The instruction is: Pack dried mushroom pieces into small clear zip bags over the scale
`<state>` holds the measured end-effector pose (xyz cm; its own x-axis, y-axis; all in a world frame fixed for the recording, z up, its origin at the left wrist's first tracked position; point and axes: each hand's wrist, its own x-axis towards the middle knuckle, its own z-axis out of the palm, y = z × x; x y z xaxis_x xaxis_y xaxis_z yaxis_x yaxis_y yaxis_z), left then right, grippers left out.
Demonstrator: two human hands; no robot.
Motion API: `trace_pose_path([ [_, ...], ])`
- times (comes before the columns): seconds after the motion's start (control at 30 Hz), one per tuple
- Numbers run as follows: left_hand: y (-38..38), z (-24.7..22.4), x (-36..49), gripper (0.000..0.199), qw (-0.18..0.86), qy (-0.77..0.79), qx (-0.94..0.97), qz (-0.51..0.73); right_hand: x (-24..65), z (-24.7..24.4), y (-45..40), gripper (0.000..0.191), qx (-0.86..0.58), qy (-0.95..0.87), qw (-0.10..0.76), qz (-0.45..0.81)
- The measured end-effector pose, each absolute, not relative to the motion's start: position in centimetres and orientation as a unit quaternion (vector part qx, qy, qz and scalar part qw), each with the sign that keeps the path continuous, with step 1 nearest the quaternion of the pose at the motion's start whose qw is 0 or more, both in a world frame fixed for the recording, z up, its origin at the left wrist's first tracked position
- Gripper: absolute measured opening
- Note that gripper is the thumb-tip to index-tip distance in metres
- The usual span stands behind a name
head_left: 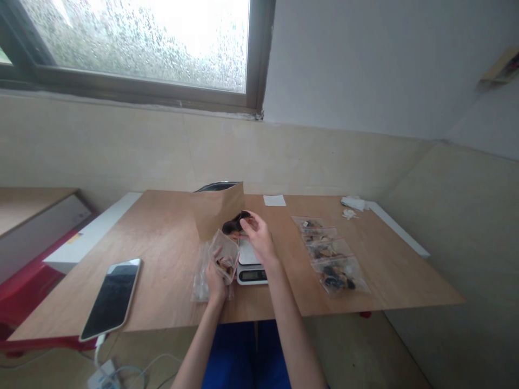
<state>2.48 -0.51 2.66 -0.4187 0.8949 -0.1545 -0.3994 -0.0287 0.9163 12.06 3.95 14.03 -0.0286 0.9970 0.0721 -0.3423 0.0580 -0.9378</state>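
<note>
My left hand is closed around a clear zip bag, its mouth spread, with some brown bits inside. Just above that bag, my right hand pinches dark brown, curled pieces that look like dried mushroom. Under the right hand lies a white digital scale, its plate partly hidden; the display is too small to read. A brown paper bag with a dark opening stands behind the zip bag. More clear plastic bags lie flat beside the left hand.
Several filled zip bags overlap in a row on the right of the wooden table. A phone on a white cable lies at the left. A white paper and crumpled scraps are at the back, near the wall.
</note>
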Motion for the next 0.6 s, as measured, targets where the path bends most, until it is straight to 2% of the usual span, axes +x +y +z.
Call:
trace_pose_path([
  [0.2,-0.4,1.6,2.2,0.048,0.471,0.505,0.263,0.674,11.2,18.4,8.7,0.039,-0.328,-0.465,0.624,0.535],
  [0.37,-0.3,1.6,2.4,0.049,0.484,0.495,0.239,0.681,8.8,20.3,12.1,0.028,-0.358,-0.58,0.639,0.357],
  [0.5,-0.3,1.8,2.6,0.052,0.492,0.489,0.235,0.681,7.1,20.2,13.1,0.025,-0.389,-0.679,0.597,0.177],
  [0.6,-0.3,1.8,2.6,0.05,0.475,0.504,0.214,0.689,6.4,19.5,13.1,0.028,-0.401,-0.742,0.527,0.104],
])
